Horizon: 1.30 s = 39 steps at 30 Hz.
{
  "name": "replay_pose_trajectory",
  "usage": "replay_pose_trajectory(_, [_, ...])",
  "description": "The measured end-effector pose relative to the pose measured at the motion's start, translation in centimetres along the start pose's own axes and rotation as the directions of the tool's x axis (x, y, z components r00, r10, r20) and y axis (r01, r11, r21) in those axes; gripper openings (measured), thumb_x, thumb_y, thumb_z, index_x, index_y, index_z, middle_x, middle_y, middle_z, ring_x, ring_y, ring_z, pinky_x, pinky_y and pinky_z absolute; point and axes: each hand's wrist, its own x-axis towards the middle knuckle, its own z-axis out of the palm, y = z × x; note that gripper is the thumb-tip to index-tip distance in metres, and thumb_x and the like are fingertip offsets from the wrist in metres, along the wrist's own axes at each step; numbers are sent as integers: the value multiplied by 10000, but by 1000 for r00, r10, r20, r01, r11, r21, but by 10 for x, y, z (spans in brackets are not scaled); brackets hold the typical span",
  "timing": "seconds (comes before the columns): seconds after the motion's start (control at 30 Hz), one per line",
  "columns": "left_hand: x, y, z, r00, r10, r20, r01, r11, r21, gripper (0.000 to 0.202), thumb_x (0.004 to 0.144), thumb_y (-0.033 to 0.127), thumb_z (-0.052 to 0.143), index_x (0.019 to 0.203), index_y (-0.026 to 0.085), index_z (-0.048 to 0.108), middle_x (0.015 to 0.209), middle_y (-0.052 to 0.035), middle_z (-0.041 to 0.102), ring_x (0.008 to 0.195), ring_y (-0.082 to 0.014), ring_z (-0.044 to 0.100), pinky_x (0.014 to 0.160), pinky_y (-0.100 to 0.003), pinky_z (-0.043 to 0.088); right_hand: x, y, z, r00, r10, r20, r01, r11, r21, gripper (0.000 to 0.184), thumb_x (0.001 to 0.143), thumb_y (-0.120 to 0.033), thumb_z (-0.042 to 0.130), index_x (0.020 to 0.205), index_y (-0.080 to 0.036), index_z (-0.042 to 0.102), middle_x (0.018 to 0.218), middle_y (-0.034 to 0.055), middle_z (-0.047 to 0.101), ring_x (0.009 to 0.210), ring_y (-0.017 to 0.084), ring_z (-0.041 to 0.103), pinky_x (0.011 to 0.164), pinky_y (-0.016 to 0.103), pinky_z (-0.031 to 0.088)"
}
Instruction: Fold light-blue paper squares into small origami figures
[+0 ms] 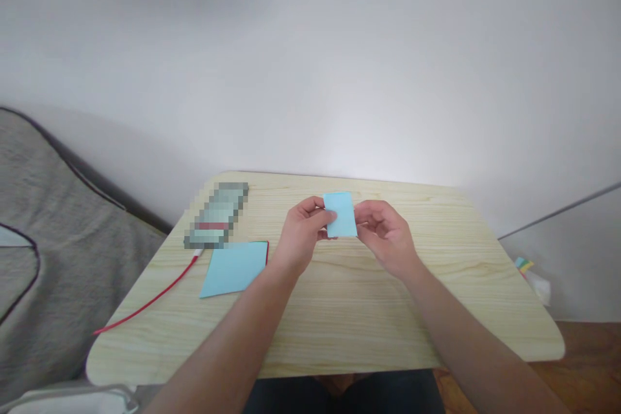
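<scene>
A small folded piece of light blue paper [342, 218] is held upright above the middle of the table. My left hand [306, 233] is closed on its left side, the thumb flat on the front face and the fingers behind. At the right edge of the paper are the curled fingertips and thumb of my right hand [385, 233], the thumb by the lower corner. Left of my left forearm lies a stack of square paper [235, 267], light blue on top, with a red edge showing at its right side. My forearm covers part of the stack.
A blurred-out phone [218, 215] lies at the table's back left, with a red cable [155, 299] running off the left edge. The pale wooden table [359, 323] meets a white wall [339, 77]. Grey fabric [72, 272] stands at the left; a white bag [537, 288] is beyond the right edge.
</scene>
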Motion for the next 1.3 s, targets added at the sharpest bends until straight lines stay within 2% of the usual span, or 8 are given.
replay_pose_trajectory(0.13, [-2, -4, 0, 1000, -27, 14, 27, 1000, -6, 177, 744, 266, 742, 833, 185, 612, 668, 35, 626, 564, -103, 579, 546, -237, 492, -1, 1, 1, 998, -55, -37, 51, 994, -94, 118, 867, -289, 730, 977, -249, 717, 1022, 55, 722, 970, 211, 686, 895, 383, 575])
replay_pose_trajectory(0.27, [-4, -5, -1, 997, -47, 58, 39, 991, 127, 189, 743, 297, 742, 846, 175, 641, 623, 9, 649, 545, -118, 587, 550, -241, 469, -2, 4, -2, 998, -15, -63, 11, 998, -67, 125, 871, -332, 729, 962, -249, 708, 1060, 58, 726, 999, 225, 677, 916, 394, 563])
replay_pose_trajectory(0.43, [0, -8, -6, 998, 55, -18, -49, 963, 267, 213, 738, 343, 766, 865, 175, 734, 709, -12, 685, 618, -127, 592, 569, -243, 448, -4, 8, -10, 995, 97, -5, -97, 991, -95, 127, 864, -343, 731, 922, -232, 711, 892, 26, 722, 811, 184, 665, 760, 326, 543])
replay_pose_trajectory(0.57, [2, -14, -7, 994, 107, -34, -90, 941, 327, 222, 736, 376, 788, 810, 169, 757, 689, -8, 673, 624, -124, 561, 579, -249, 430, -7, 8, -12, 991, 135, 19, -131, 981, -142, 142, 866, -357, 717, 915, -224, 704, 850, 22, 713, 786, 182, 654, 718, 312, 522])
replay_pose_trajectory(0.73, [1, -16, -8, 993, 112, 29, -115, 929, 353, 199, 771, 361, 760, 796, 164, 758, 712, -16, 683, 652, -131, 567, 612, -259, 434, -9, 12, -9, 989, 144, -44, -149, 977, -154, 170, 860, -382, 716, 931, -229, 693, 821, 17, 707, 742, 174, 651, 647, 292, 507])
replay_pose_trajectory(0.9, [1, -15, -7, 995, 95, 37, -102, 928, 358, 172, 750, 338, 751, 771, 169, 769, 719, -24, 690, 672, -143, 562, 627, -265, 427, -9, 16, -7, 990, 114, -82, -126, 979, -157, 156, 852, -364, 725, 914, -226, 686, 826, 23, 711, 752, 178, 663, 686, 311, 530])
replay_pose_trajectory(1.13, [0, -15, -7, 995, 66, 69, -86, 933, 350, 158, 752, 312, 707, 749, 164, 762, 687, -22, 667, 662, -147, 551, 630, -268, 420, -10, 15, -7, 994, 76, -75, -89, 979, -181, 126, 842, -332, 727, 891, -221, 690, 817, 26, 721, 751, 182, 681, 719, 331, 564])
replay_pose_trajectory(1.3, [-3, -21, -6, 988, 120, 93, -145, 926, 348, 177, 778, 341, 759, 816, 168, 746, 745, -21, 681, 694, -142, 575, 642, -261, 433, -10, 13, -7, 995, 71, -72, -85, 974, -210, 115, 843, -326, 726, 879, -220, 696, 806, 23, 721, 737, 178, 679, 696, 321, 558])
